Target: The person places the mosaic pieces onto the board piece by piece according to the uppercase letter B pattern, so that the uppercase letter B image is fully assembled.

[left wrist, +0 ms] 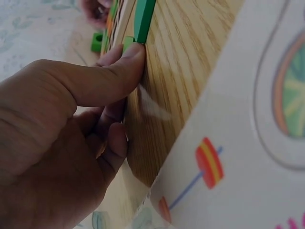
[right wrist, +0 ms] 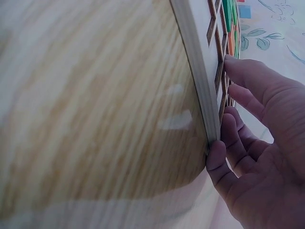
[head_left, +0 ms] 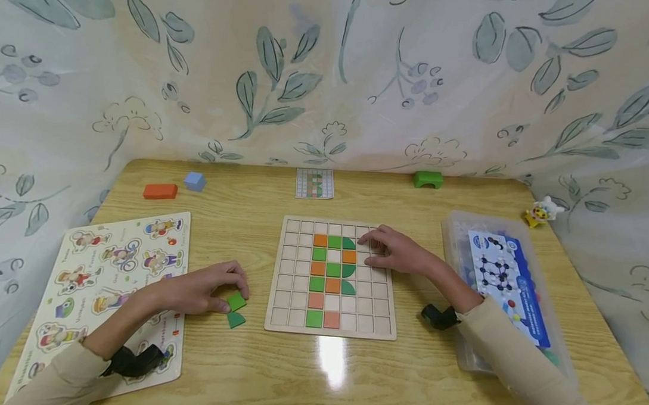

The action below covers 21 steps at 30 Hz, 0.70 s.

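A wooden grid board (head_left: 290, 286) lies mid-table, with orange and green square tiles and darker green rounded tiles in its middle columns. To its left, my left hand (head_left: 209, 289) pinches a green square tile (head_left: 237, 301) between thumb and fingers, low at the table. Just in front of that tile lies a dark green rounded tile (head_left: 236, 320); the two look to be touching. My right hand (head_left: 397, 251) rests at the board's right side, fingers loosely bent and nothing held. In the right wrist view its fingertips (right wrist: 217, 150) touch the board's edge and grid.
Behind the board lies a small pattern card (head_left: 314, 190). A picture puzzle board (head_left: 180, 239) is under the left forearm, and a clear plastic box (head_left: 457, 231) is beside the right. Red (head_left: 160, 191), blue (head_left: 194, 181) and green (head_left: 428, 180) blocks and a toy figure (head_left: 543, 211) stand farther back.
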Motion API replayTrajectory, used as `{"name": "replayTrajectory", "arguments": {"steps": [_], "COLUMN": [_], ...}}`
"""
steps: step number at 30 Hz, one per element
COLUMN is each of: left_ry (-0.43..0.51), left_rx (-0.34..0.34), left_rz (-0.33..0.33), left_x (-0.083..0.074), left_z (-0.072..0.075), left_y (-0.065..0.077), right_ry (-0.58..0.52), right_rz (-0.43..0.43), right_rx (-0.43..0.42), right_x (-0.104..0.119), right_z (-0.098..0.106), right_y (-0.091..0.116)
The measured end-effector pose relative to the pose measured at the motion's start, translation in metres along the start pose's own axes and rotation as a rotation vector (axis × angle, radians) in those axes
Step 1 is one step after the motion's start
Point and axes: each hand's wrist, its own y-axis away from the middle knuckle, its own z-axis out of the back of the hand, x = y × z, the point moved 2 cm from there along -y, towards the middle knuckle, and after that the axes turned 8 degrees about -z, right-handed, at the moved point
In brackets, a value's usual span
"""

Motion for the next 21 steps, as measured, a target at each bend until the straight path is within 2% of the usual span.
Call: {"name": "replayTrajectory", "arguments": {"steps": [8, 14, 17, 21], "left_ry": [0.01, -0.003, -0.028, -0.046], "left_rx": [0.013, 0.019, -0.039, -0.157], "left_rz": [0.039, 0.04, 0.052, 0.099], "left_x": [-0.002, -0.001, -0.003, -0.02], "left_z": [0.002, 0.007, 0.013, 0.016], "left_y": [-0.001, -0.003, -0.012, -0.043], "right_ry": [0.0, 0.009, 0.014, 0.02], "right_rz": [-0.007, 0.011, 0.014, -0.003], "right_rx": [-0.004, 0.005, 0.0, -0.008], "right_x": [-0.002, -0.003, -0.002, -0.002], "right_z": [-0.002, -0.003, -0.003, -0.001], "right_y": [-0.001, 0.0, 0.0, -0.001]}}
